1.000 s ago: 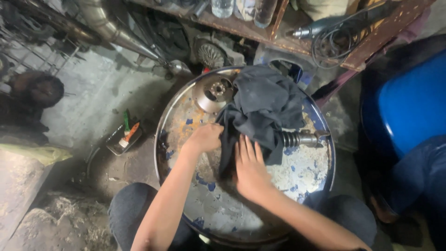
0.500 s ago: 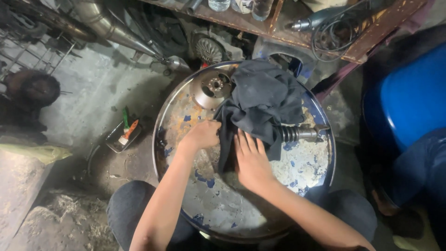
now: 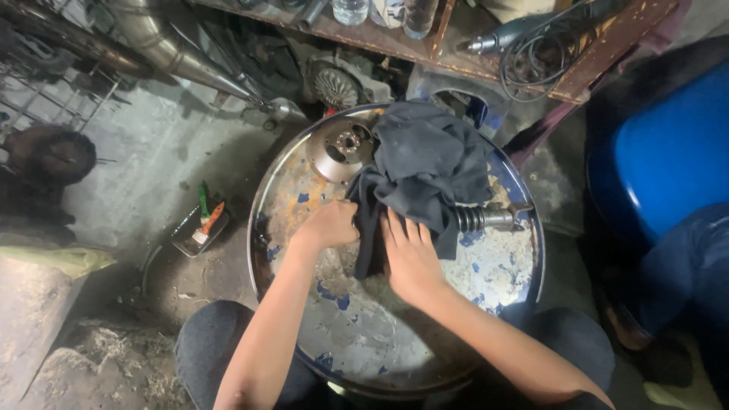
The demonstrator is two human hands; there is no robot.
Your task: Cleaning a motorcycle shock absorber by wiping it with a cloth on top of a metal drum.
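A dark grey cloth (image 3: 425,167) lies bunched on the top of a worn blue metal drum (image 3: 319,334). My left hand (image 3: 330,225) is closed on the cloth's left edge. My right hand (image 3: 408,258) lies flat, fingers spread, pressing the cloth's lower part. Under the cloth, a metal part with a coiled spring and shaft (image 3: 486,219) sticks out to the right. A round metal disc part (image 3: 343,146) rests on the drum just left of the cloth.
A small tray with a green and an orange tool (image 3: 201,226) sits on the concrete floor at left. A rusty shelf (image 3: 471,53) above holds bottles and a power tool with cable. A blue barrel (image 3: 668,152) and another person's leg (image 3: 683,288) are at right.
Both hands stay on the cloth; my left hand has closed tighter on its edge. The view has shifted slightly.
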